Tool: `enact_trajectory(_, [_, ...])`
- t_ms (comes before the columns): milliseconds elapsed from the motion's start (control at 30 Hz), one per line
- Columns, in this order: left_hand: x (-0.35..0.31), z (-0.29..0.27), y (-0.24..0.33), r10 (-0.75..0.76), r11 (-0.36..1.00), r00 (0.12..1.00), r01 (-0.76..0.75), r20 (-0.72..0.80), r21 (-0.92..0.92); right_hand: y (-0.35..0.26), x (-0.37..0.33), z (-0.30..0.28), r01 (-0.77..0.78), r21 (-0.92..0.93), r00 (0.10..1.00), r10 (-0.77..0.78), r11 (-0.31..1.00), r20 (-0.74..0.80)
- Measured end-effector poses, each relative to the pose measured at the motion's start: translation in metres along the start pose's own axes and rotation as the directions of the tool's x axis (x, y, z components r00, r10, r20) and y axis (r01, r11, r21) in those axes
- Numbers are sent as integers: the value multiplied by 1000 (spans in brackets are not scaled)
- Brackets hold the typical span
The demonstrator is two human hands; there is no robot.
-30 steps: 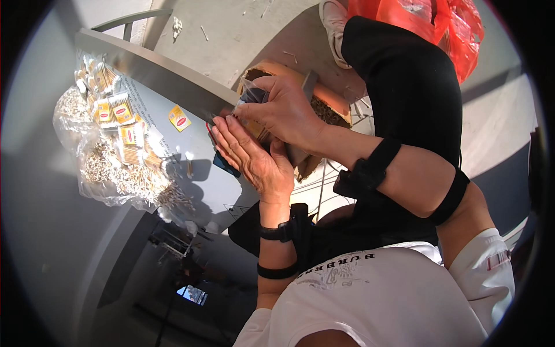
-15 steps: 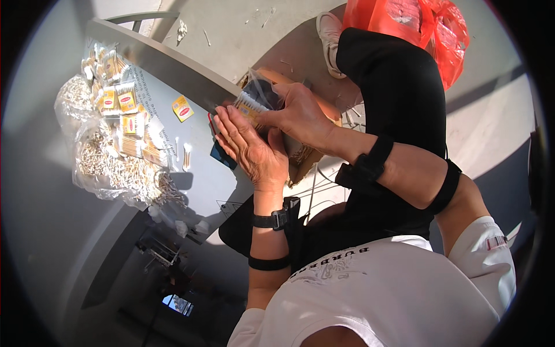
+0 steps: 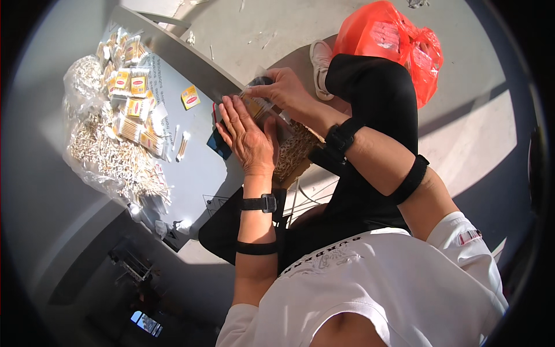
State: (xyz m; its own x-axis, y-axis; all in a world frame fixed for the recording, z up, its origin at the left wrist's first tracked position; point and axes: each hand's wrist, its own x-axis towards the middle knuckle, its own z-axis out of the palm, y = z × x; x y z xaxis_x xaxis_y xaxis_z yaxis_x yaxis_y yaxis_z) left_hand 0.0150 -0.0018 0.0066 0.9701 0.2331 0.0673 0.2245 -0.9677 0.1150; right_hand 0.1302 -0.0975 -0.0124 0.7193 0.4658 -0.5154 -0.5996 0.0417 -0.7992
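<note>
My right hand pinches the upper end of a clear plastic packet of cotton swabs with a yellow label. My left hand lies flat along the packet's near left side, its fingers stretched out and thumb apart. The fingers partly hide the packet. Below both hands is a cardboard box with loose cotton swabs in it. A dark blue flat thing shows at the edge of my left hand. Left of it, on the grey table, lies a yellow label card.
A clear bag spilling many loose swabs lies at the table's left. Filled swab packets with yellow labels are beside it. A raised edge runs along the table's far side. A red plastic bag stands on the floor at far right.
My right hand has moved slightly left and away from me, to the packet's upper end. More of the box of swabs now shows. The view has shifted a little.
</note>
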Motion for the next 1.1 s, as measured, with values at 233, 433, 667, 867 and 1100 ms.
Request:
enact_trajectory(233, [0, 7, -2, -6, 999, 998, 4, -68, -34, 12, 11, 3, 85, -2, 995, -85, 996, -50])
enact_trajectory(433, [2, 8, 1, 13, 999, 997, -16, -79, -30, 20, 7, -2, 154, -143, 984, -164, 978, -64])
enact_trajectory(667, [-1, 2, 4, -17, 999, 999, 15, -52, -37, 13, -25, -19, -93, 257, 995, 97, 962, -2])
enact_trajectory(867, [0, 2, 3, 3, 997, 996, -9, -84, -70, 24, -24, -21, -123, 246, 992, 110, 961, 65])
enact_trajectory(1100, [-6, -3, 5, -134, 973, 972, 92, -193, -212, 25, -24, -19, -141, 260, 989, 148, 955, -8])
